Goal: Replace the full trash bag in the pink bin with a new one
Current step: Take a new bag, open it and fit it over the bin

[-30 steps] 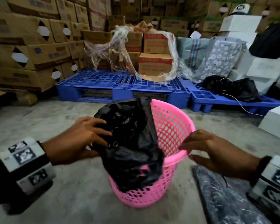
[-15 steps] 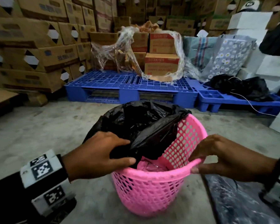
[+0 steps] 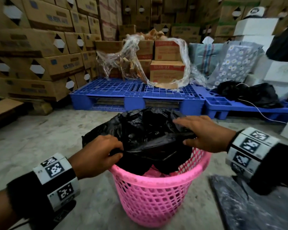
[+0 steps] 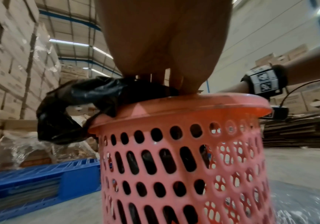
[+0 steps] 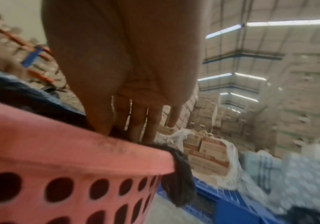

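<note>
A pink perforated bin (image 3: 156, 196) stands on the concrete floor in front of me. A black trash bag (image 3: 148, 133) lies crumpled across its mouth and hangs over the far left rim. My left hand (image 3: 118, 153) pinches the bag at the near left rim, fingers curled. My right hand (image 3: 179, 131) lies on the bag's right side with straight fingers, thumb at the bag's edge above the rim. The left wrist view shows the left hand (image 4: 174, 84) on the bag (image 4: 78, 98) above the bin (image 4: 174, 166). In the blurred right wrist view, right hand (image 5: 124, 133) touches the bag (image 5: 180, 181) by the bin (image 5: 59, 159).
Blue pallets (image 3: 136, 92) with shrink-wrapped boxes stand just behind the bin. Stacked cardboard boxes (image 3: 40, 63) fill the left. Another black bag (image 3: 253, 93) lies on the right pallet, below white boxes (image 3: 273, 47). A dark speckled sheet (image 3: 239, 205) lies on the floor at right.
My right hand has left the bin's rim and moved onto the bag's right side. The bag has spread wider over the bin's mouth. My left hand keeps its grip.
</note>
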The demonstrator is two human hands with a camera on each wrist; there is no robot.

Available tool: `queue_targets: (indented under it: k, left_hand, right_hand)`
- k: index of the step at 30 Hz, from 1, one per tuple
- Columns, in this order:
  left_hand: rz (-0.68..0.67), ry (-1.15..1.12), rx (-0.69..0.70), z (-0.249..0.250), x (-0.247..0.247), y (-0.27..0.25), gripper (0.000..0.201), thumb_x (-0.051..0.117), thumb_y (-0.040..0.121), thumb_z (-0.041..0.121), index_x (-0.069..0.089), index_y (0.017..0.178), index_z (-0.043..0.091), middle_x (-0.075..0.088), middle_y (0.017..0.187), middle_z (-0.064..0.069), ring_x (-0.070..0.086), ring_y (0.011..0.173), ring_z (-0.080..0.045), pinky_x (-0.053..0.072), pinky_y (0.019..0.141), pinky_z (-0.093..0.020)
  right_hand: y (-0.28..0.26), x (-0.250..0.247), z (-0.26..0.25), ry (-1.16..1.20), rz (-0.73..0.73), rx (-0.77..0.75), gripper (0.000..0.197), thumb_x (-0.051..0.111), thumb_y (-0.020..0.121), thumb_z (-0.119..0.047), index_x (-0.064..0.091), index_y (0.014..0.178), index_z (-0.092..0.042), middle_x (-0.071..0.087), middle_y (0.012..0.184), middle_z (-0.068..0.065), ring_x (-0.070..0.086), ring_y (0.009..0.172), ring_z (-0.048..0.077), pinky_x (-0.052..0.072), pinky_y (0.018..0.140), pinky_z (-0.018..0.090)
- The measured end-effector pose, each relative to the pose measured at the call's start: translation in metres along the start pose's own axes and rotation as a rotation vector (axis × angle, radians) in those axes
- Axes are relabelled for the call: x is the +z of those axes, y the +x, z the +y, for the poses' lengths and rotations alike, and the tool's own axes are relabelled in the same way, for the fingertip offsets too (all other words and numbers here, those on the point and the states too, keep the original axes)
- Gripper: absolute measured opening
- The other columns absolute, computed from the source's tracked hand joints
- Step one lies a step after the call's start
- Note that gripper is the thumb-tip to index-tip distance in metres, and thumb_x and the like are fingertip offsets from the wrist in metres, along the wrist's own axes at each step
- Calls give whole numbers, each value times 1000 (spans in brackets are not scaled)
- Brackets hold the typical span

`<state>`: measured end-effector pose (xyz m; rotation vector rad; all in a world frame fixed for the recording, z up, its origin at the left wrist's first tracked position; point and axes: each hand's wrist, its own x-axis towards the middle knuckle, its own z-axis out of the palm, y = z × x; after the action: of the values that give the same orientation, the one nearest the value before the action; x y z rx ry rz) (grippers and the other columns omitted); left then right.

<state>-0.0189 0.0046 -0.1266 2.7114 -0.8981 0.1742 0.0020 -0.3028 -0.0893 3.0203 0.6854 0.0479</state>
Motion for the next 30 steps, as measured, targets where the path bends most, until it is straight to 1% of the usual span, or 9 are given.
queue_targets:
  k: [3, 5, 7, 10, 14, 17, 21, 24, 30]
  left_hand:
    - [61, -6, 51, 7, 0, -8, 29, 39, 84, 42, 60, 84, 22, 57, 80, 6, 49, 78, -10, 35, 67, -21]
    - [130, 20, 74, 14, -1, -16, 28, 41, 86, 39, 61, 85, 21, 58, 80, 5, 49, 77, -10, 37, 66, -25]
    - [196, 64, 76, 21, 0, -25, 25, 43, 86, 37, 62, 86, 20, 59, 80, 4, 51, 76, -11, 40, 66, -28]
    - [237, 51, 66, 28, 4, -40, 26, 47, 85, 40, 64, 91, 20, 59, 85, 5, 53, 78, -11, 42, 65, -26]
    - [232, 35, 116, 34, 11, -54, 35, 53, 82, 50, 65, 96, 20, 58, 93, 3, 53, 85, -10, 45, 68, -25]
    - [221, 34, 167, 34, 14, -56, 38, 58, 79, 56, 65, 93, 22, 58, 90, 5, 53, 82, -11, 47, 65, -32]
    - [263, 37, 243, 33, 16, -50, 32, 54, 84, 46, 66, 84, 17, 62, 80, 2, 50, 76, -11, 39, 65, -28]
    - [274, 20, 282, 31, 19, -46, 26, 57, 86, 37, 67, 82, 13, 64, 78, 0, 54, 74, -16, 44, 64, -29]
    - [285, 176, 415, 24, 25, -50, 13, 60, 86, 22, 69, 84, 13, 68, 79, -3, 60, 72, -24, 47, 60, -33]
  right_hand:
    - [3, 8, 17, -37, -25, 3, 16, 56, 89, -26, 64, 101, -19, 71, 106, 6, 61, 102, 27, 37, 84, 31]
    - [-10, 8, 22, 73, 42, -9, 11, 56, 89, -21, 64, 87, -15, 72, 89, 8, 65, 86, 29, 47, 74, 35]
    - [-27, 11, 26, 171, 105, -74, 12, 57, 89, -21, 63, 81, -15, 68, 79, 2, 63, 76, 23, 51, 69, 40]
    - [-55, 16, 27, 246, 189, -173, 21, 53, 84, -36, 63, 81, -17, 62, 77, -6, 56, 73, 12, 47, 67, 32]
    - [-83, 18, 26, 320, 210, -215, 29, 63, 73, -50, 60, 84, -23, 61, 83, -8, 58, 78, 10, 48, 69, 31]
    - [-93, 24, 23, 285, 246, -260, 35, 64, 75, -55, 60, 84, -22, 59, 83, -9, 58, 78, 11, 49, 68, 31]
    - [-100, 31, 14, 278, 316, -275, 28, 57, 81, -48, 61, 88, -21, 62, 84, -8, 58, 76, 10, 52, 65, 34]
    - [-106, 34, 3, 216, 318, -320, 25, 54, 83, -42, 62, 89, -19, 64, 85, -6, 58, 76, 10, 48, 66, 28]
    - [-113, 53, -10, -51, 508, -344, 27, 50, 86, -23, 64, 65, -11, 62, 63, 4, 55, 53, 26, 45, 46, 32]
